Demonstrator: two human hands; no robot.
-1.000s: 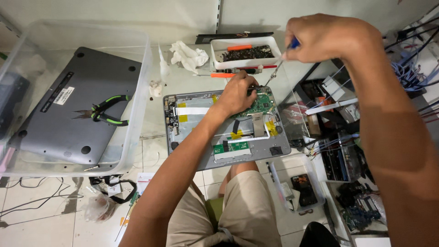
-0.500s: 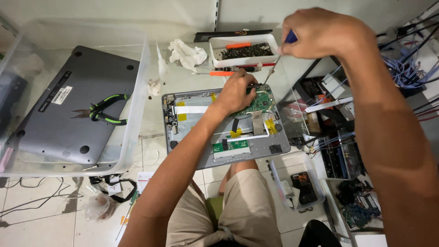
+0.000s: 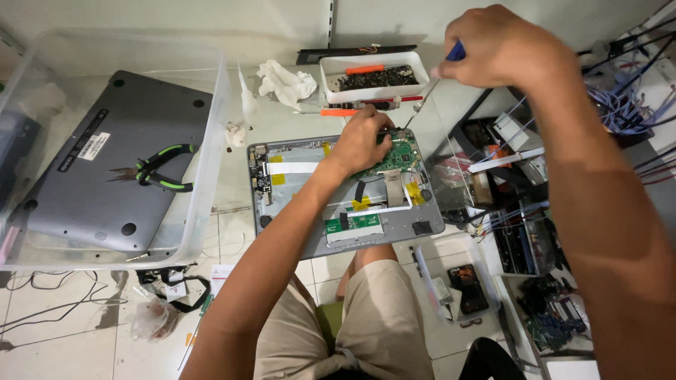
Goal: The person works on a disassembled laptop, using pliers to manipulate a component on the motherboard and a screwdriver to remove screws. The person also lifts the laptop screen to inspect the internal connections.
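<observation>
Opened grey laptop base (image 3: 345,193) and blue-handled screwdriver (image 3: 429,88).

Lying flat across the knees, inner side up, with green circuit board (image 3: 391,156) at upper right, small green board near the front edge, yellow tape patches, white strip at left. Screwdriver held tilted, thin shaft slanting down, tip at the green board's upper edge.

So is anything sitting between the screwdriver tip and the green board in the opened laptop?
Nothing visible. The screwdriver in the right hand slants down to the green board; the left hand rests beside the tip, not across it.
</observation>
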